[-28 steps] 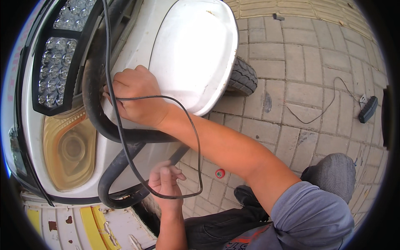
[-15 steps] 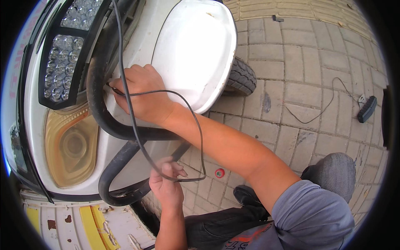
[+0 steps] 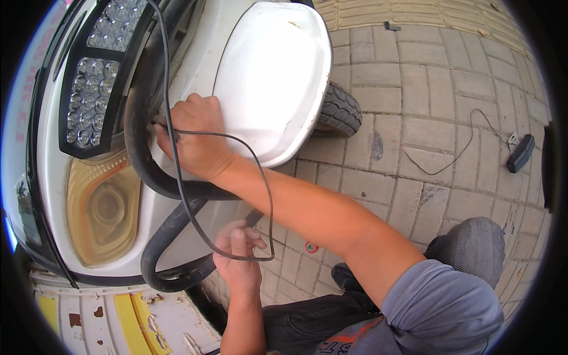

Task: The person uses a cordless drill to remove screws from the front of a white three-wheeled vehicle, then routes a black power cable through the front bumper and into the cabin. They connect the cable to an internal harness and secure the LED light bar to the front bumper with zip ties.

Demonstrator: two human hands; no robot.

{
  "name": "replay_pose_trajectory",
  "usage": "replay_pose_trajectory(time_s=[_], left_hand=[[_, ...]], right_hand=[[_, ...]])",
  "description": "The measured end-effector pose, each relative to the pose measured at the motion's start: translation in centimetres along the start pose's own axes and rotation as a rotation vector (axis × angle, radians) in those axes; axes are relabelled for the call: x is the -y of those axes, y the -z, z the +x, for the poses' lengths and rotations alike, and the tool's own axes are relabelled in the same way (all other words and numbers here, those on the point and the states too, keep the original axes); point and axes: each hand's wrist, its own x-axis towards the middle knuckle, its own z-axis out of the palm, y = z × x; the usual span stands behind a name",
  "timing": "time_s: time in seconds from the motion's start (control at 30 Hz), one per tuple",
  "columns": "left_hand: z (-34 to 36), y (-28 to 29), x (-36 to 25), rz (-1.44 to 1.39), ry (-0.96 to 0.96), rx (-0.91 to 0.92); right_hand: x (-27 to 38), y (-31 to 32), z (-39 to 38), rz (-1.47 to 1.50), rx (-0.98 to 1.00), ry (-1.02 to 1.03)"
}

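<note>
Currently, in the head view, the right hand [image 3: 195, 136] at ten o'clock is closed, pinching the black cable [image 3: 180, 174] just beside a tubular bar [image 3: 137, 142]. The cable loops toward seven o'clock, crossing the half-curled left hand [image 3: 239, 260]; whether it grips cannot be told.

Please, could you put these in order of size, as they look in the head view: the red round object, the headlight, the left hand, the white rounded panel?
Largest to smallest:
1. white rounded panel
2. headlight
3. left hand
4. red round object
</note>
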Motion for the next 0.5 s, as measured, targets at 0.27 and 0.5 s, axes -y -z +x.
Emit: replay_pose_trajectory(time_s=[0.27, 0.5], left_hand=[[-0.1, -0.8, -0.4, -0.013, -0.004, 0.000], [-0.2, -0.5, -0.5, -0.017, -0.040, -0.009]], right_hand=[[-0.4, 0.2, 0.8, -0.047, 0.100, 0.199], [0.2, 0.0, 1.5, -0.005, 0.074, 0.154]])
